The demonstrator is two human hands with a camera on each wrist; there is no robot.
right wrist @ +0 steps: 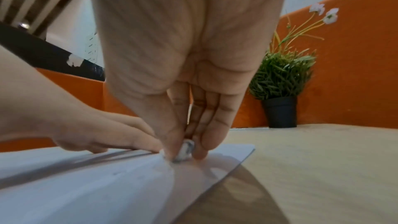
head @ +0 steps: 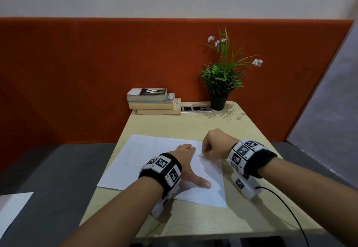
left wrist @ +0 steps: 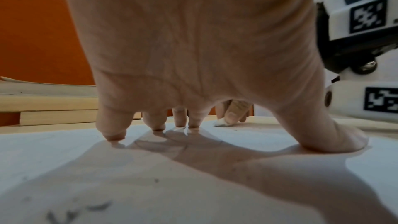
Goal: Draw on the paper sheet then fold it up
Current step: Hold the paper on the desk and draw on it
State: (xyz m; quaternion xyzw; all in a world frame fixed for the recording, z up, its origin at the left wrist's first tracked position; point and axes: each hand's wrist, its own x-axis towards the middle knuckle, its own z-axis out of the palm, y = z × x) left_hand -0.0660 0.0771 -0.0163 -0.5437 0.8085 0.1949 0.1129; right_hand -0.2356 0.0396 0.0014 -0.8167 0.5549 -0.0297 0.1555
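Observation:
A white paper sheet (head: 147,161) (left wrist: 64,168) (right wrist: 64,185) lies flat on the wooden table (head: 193,225). Faint pencil outlines (head: 139,153) show on its left half, and darker marks (left wrist: 86,210) lie near my left wrist. My left hand (head: 193,165) (left wrist: 215,91) presses down on the sheet with spread fingers and thumb. My right hand (head: 204,151) (right wrist: 185,140) pinches a small white eraser (right wrist: 185,149) (left wrist: 220,123) between thumb and fingers. The eraser's tip touches the paper near the sheet's far right edge, just beyond my left fingertips.
A stack of books (head: 155,101) stands at the table's back edge, with a socket strip (head: 195,109) and a potted plant (head: 220,84) to its right. A black cable (head: 290,213) runs from my right wrist. Another white sheet (head: 11,208) lies at lower left.

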